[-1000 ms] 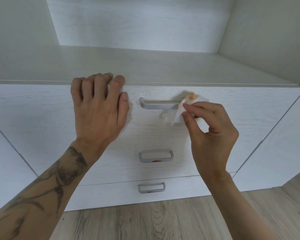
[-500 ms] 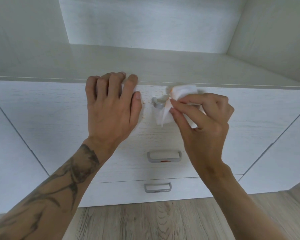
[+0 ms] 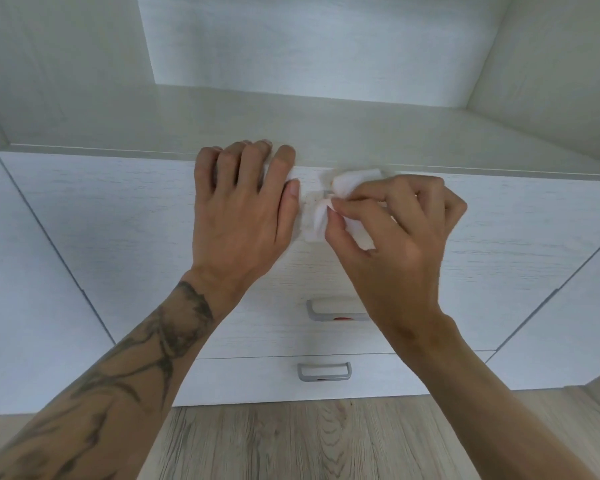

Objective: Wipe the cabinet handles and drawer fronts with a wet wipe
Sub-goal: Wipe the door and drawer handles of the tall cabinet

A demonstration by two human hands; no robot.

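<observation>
Room around the hands is tight at centre frame: the left hand lies flat and spread on the top drawer front, fingertips curled over its upper edge where the shelf begins, thumb just beside the wipe. The right hand pinches that wipe between thumb and fingers, pressing it around the top handle, of which only a sliver of grey shows. The wipe is white, crumpled, with a faint orange smear near its upper fold. Wide bare drawer front stretches to the left and right of the hands. Below them, the middle handle shows a red mark on its lower edge; the bottom handle sits lower, above the wooden floor.
</observation>
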